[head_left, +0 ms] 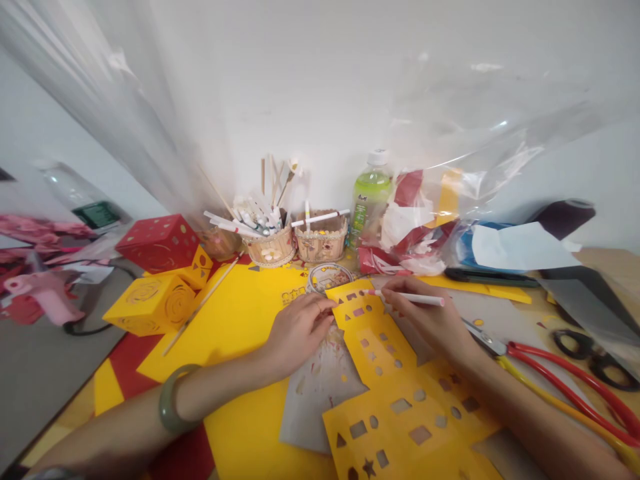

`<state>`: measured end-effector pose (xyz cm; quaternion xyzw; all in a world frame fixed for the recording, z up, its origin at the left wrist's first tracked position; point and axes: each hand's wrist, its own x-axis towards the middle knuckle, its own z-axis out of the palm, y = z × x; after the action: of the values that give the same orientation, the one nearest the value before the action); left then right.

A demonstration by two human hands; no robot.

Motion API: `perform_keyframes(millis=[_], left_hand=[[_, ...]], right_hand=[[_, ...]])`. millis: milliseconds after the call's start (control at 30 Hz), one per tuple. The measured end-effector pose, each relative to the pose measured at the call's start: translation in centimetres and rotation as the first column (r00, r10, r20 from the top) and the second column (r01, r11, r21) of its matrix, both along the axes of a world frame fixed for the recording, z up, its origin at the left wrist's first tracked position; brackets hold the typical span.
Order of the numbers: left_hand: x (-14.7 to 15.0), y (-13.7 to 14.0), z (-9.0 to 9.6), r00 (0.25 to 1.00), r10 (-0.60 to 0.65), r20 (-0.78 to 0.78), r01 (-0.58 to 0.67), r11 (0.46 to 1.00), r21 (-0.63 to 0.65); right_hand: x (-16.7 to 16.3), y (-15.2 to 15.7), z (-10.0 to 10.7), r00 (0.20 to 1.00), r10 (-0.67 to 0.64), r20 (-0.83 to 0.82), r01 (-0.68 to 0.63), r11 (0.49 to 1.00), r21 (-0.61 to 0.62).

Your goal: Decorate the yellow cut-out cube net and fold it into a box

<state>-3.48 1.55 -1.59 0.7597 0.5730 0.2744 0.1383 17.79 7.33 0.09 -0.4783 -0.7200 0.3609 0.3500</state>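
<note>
A yellow paper sheet [407,393] with cut-out triangles, rectangles, stars and rounded shapes lies in front of me. My left hand [303,328] pinches the sheet's far left edge between thumb and fingers. A green bangle [175,398] sits on that wrist. My right hand [417,313] grips a white pen-like stick with a pink end [420,298], held in a writing grip. Its tip is over the row of small cut-outs at the sheet's far end. Beneath the cut sheet are a grey board [320,393] and plain yellow paper [240,320].
Red-handled scissors [530,353] and black-handled scissors [595,357] lie at right. Beyond my hands stand a cup of pens [270,247], a second cup [323,241] and a green drink bottle [370,193]. Red [157,243] and yellow [153,303] paper boxes and a pink glue gun [45,297] are left.
</note>
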Motion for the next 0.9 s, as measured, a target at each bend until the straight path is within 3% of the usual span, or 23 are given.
perform_keyframes(millis=[400,900], left_hand=[[-0.07,-0.03,-0.21,0.998,-0.032,-0.048,0.034,0.999,0.036],[-0.04,-0.02,-0.07,0.998,-0.028,-0.055,0.027,1.000,-0.017]], right_hand=[[-0.09,-0.16,0.06,0.998,0.015,0.055,-0.016,1.000,0.018],[-0.21,-0.35,0.04,0.998,0.004,0.069,-0.005,1.000,0.011]])
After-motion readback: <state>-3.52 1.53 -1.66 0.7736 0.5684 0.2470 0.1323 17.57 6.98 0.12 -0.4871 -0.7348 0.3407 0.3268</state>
